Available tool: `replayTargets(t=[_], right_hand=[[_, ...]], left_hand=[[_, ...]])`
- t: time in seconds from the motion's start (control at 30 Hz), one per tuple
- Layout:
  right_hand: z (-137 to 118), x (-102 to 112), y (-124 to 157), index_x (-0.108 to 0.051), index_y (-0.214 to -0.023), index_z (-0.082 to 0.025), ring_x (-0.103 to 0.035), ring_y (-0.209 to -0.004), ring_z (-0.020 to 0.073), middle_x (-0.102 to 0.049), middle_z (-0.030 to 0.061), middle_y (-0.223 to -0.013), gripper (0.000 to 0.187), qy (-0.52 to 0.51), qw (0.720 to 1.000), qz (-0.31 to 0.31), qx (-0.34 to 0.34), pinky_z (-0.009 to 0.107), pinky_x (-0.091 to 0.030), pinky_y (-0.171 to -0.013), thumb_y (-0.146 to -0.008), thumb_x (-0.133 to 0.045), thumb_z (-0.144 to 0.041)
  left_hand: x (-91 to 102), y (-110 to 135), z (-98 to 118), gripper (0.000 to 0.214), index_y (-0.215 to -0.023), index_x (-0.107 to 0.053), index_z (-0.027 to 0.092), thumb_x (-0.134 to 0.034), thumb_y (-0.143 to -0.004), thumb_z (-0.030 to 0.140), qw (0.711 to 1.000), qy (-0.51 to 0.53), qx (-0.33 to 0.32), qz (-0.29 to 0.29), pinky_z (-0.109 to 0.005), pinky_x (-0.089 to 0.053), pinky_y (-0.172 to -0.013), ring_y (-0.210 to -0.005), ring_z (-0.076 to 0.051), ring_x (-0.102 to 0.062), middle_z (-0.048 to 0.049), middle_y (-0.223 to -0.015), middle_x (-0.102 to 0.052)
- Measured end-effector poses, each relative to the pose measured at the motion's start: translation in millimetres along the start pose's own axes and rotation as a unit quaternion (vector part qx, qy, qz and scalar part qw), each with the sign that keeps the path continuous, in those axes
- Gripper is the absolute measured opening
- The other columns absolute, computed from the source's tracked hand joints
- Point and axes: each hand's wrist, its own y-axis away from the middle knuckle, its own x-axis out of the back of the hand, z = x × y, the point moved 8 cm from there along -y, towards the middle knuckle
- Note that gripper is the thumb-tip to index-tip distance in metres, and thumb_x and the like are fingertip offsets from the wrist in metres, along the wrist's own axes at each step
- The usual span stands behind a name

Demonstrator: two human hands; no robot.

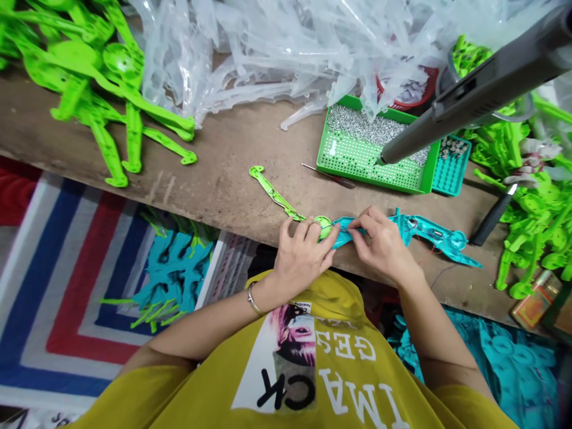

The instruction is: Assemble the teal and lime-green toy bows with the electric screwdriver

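A toy-like plastic piece lies across the bench edge: a long lime-green arm on its left and a teal half-shell on its right, open side up. Thin wires show inside the teal shell. My left hand is closed over the green arm near its round disc, its fingers pressing down on it. The fingers of my right hand are pinched together at the teal shell's left end; what lies between the fingertips is too small to make out.
Behind my hands are a green basket of screws, a teal basket and a thin tool. A grey power screwdriver hangs over the basket. Translucent parts and green parts are heaped behind. A black-handled tool lies right.
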Motion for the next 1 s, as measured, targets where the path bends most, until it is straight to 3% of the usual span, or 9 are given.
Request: replayTargets(t=[0.27, 0.4, 0.7, 0.83, 1.0], right_hand=[[11, -4, -8, -0.063, -0.089, -0.019, -0.063, -0.081, 0.0201, -0.066, 0.0069, -0.088, 0.010, -0.013, 1.000, -0.018, -0.001, 0.032, -0.047, -0.075, -0.096, -0.055, -0.018], [13, -8, -11, -0.065, -0.094, -0.019, -0.063, -0.083, 0.0197, -0.066, 0.0055, -0.088, 0.015, -0.014, 0.998, -0.057, 0.026, 0.030, -0.045, -0.076, -0.096, -0.052, -0.014], [15, -15, -10, -0.070, -0.101, -0.020, -0.051, -0.069, 0.0163, -0.059, 0.0061, -0.095, 0.025, 0.103, 0.982, -0.151, 0.058, 0.029, -0.034, -0.062, -0.098, -0.046, -0.015], [19, -2, -9, -0.071, -0.104, -0.017, -0.056, -0.076, 0.0184, -0.059, 0.0104, -0.105, 0.026, 0.106, 0.983, -0.144, 0.045, 0.030, -0.039, -0.064, -0.097, -0.046, -0.013], [34, 13, 1, -0.068, -0.103, -0.017, -0.063, -0.086, 0.0216, -0.063, 0.0089, -0.096, 0.023, 0.034, 0.996, -0.078, 0.027, 0.033, -0.050, -0.077, -0.095, -0.048, -0.009]], left_hand=[[-1.5, 2, 1, 0.050, -0.150, -0.055, 0.030, -0.056, -0.100, 0.032, 1.000, -0.015, -0.002, -0.005, -0.061, -0.040, -0.111, -0.129, -0.035, -0.055, -0.0161, -0.125, -0.066], [-2.8, 3, 1, 0.052, -0.150, -0.055, 0.031, -0.059, -0.098, 0.032, 1.000, -0.003, 0.004, -0.015, -0.063, -0.039, -0.113, -0.131, -0.036, -0.055, -0.0161, -0.125, -0.066], [-2.1, 1, 2, 0.051, -0.151, -0.055, 0.030, -0.057, -0.100, 0.031, 1.000, 0.006, 0.013, -0.018, -0.067, -0.039, -0.112, -0.131, -0.038, -0.055, -0.0176, -0.125, -0.066], [-1.9, 1, 3, 0.052, -0.152, -0.054, 0.029, -0.056, -0.100, 0.030, 1.000, -0.006, 0.011, -0.018, -0.068, -0.040, -0.110, -0.129, -0.039, -0.056, -0.0181, -0.124, -0.066], [-0.1, 1, 3, 0.052, -0.151, -0.055, 0.029, -0.058, -0.099, 0.029, 1.000, -0.028, 0.003, -0.006, -0.066, -0.042, -0.108, -0.126, -0.038, -0.059, -0.0177, -0.122, -0.067]])
